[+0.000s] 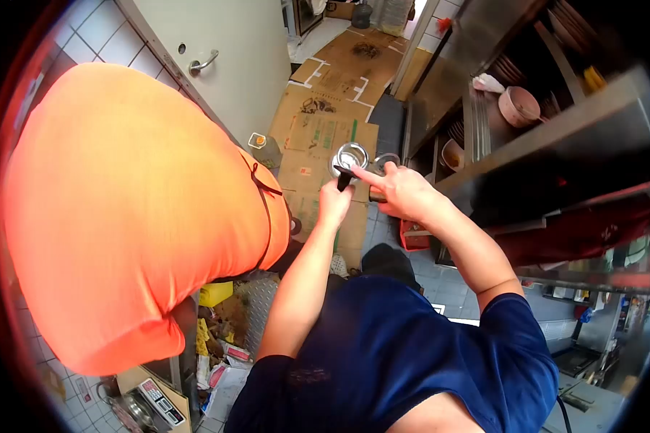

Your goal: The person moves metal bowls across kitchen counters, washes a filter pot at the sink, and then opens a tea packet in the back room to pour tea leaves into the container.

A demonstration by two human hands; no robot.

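Observation:
In front of me, my left hand (336, 203) is closed around the black handle (344, 177) of a small round metal utensil. Its shiny ring-shaped rim (352, 146) points away from me, and something whitish shows inside; I cannot tell if it is a cup or a strainer. My right hand (406, 193) is beside it, index finger stretched to the black handle near the rim. The other right fingers are curled around a second utensil, mostly hidden, whose round rim (388, 159) shows beyond the knuckles.
A person in an orange top (130, 209) bends over close on my left. Flattened cardboard (325, 144) covers the floor ahead, by a white door (224, 65). Metal shelves with a pot (518, 107) stand right. A plastic jug (266, 151), red crate (414, 235) and scale (160, 400) are nearby.

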